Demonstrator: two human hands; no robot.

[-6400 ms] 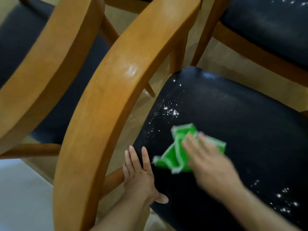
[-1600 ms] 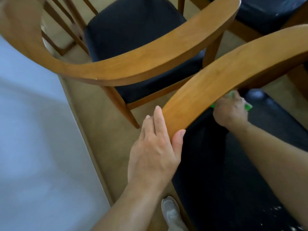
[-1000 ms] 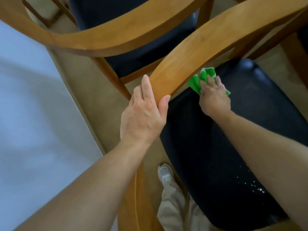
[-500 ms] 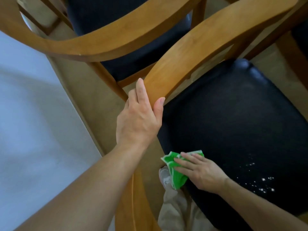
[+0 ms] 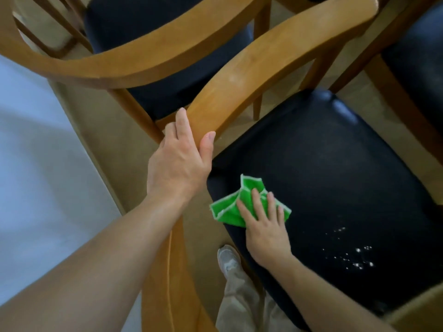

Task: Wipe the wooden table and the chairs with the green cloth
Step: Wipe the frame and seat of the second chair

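Observation:
A wooden chair with a curved backrest (image 5: 259, 68) and a black padded seat (image 5: 335, 168) fills the middle of the view. My left hand (image 5: 179, 161) grips the lower end of the backrest. My right hand (image 5: 263, 226) presses a crumpled green cloth (image 5: 230, 209) flat onto the seat near its left front edge, fingers spread over it. White specks (image 5: 352, 257) lie on the seat to the right of the cloth. The wooden table is not in view.
A second chair with a black seat (image 5: 153, 27) stands close behind on the left. Part of a third chair (image 5: 417, 58) shows at the right edge. My shoe (image 5: 227, 257) and trouser leg are below the seat. White floor lies at left.
My right hand has slid the cloth from the seat's front left edge a little further onto the seat. My left hand has kept its grip on the backrest.

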